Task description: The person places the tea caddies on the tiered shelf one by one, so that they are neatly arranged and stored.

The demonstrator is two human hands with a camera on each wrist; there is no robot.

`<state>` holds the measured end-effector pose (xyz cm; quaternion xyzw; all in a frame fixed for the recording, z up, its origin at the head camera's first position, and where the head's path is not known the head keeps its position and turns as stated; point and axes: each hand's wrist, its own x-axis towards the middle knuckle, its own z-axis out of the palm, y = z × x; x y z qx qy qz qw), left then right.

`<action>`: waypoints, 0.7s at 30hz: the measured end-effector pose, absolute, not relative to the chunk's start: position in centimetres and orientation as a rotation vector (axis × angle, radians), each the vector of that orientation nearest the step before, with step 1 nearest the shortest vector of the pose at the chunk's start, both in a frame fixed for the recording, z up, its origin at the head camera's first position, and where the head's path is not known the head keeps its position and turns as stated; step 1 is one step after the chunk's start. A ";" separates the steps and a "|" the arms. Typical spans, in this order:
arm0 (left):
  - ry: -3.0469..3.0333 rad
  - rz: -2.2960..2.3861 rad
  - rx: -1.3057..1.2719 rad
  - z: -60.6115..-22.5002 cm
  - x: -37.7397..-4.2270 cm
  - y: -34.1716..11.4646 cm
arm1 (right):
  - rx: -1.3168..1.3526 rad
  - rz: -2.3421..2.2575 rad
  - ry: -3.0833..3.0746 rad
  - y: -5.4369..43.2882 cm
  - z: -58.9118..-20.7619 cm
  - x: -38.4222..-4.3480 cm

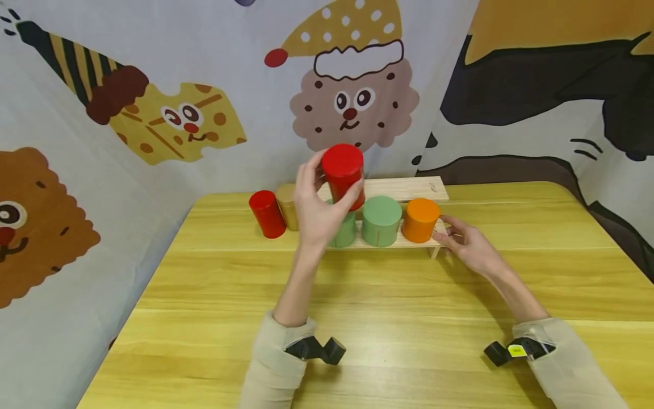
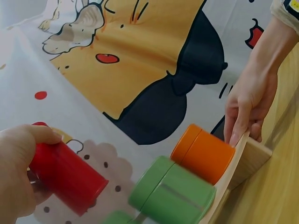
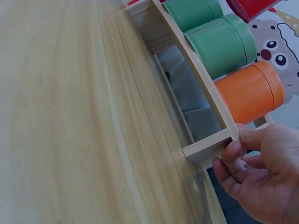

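Note:
My left hand (image 1: 318, 213) grips a red canister (image 1: 343, 170) between thumb and fingers, raised above the two-tier wooden rack (image 1: 409, 188). Below it, partly hidden, a smaller green canister (image 1: 345, 232) sits on the rack's front tier. Beside that stand a larger green canister (image 1: 382, 221) and an orange canister (image 1: 422, 220). My right hand (image 1: 472, 248) pinches the rack's right end close to the orange canister; in the right wrist view the thumb lies over the board (image 3: 225, 114) with curled fingers beneath.
A second red canister (image 1: 267, 215) and a tan canister (image 1: 288, 204) stand left of the rack. The wooden table (image 1: 388, 318) reaches back to a hanging cloth (image 1: 265, 113) with cartoon prints. Both wrists wear small black cameras (image 1: 317, 349).

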<state>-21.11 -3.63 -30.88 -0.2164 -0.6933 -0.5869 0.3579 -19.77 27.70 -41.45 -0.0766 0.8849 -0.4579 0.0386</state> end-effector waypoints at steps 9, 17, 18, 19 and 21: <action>-1.809 -1.560 -0.573 -31.1 -21.0 -1.9 | -0.227 -1.425 2.696 27.6 -41.3 -19.8; -1.863 -1.586 -0.608 -30.7 -21.6 -0.5 | -0.218 -1.463 2.656 27.6 -41.4 -20.0; -1.870 -1.588 -0.612 -30.6 -21.7 -0.3 | -0.215 -1.465 2.652 27.6 -41.4 -20.0; -1.880 -1.587 -0.611 -30.5 -21.8 -0.2 | -0.213 -1.468 2.649 27.7 -41.5 -20.1; -1.892 -1.588 -0.615 -30.4 -21.9 0.2 | -0.209 -1.472 2.645 27.7 -41.5 -20.1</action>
